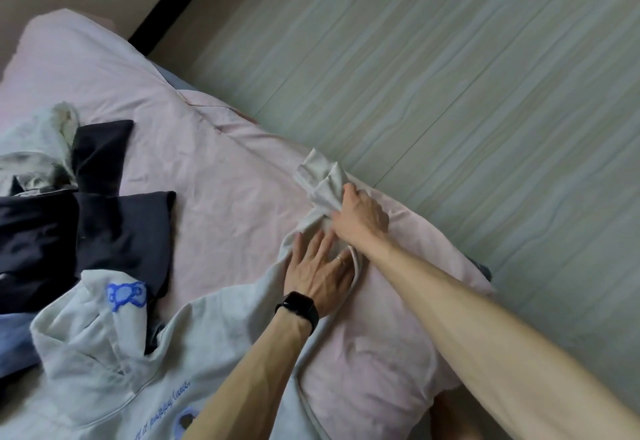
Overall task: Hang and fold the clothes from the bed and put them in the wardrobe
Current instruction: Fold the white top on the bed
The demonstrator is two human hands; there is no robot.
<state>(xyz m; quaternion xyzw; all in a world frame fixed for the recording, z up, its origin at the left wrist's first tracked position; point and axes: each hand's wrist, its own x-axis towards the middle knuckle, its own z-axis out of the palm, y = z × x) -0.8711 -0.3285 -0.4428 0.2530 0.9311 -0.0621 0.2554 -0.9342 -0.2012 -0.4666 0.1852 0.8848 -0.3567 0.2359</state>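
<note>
A pale grey hoodie (114, 363) with blue print lies spread on the pink bed (207, 180). One sleeve stretches toward the bed's right edge. My right hand (362, 216) grips that sleeve near its cuff (320, 176), which is bunched and lifted. My left hand (320, 266), with a black watch on the wrist, lies flat with fingers spread on the sleeve just below. The hood (86, 304) faces the lower left.
Dark navy clothes (104, 218) lie at the left with a grey patterned garment (41, 148) behind them and blue fabric (14, 342) at the far left. A pale wooden floor (450, 76) runs along the bed's right edge. A black bed frame (173, 6) stands at the top.
</note>
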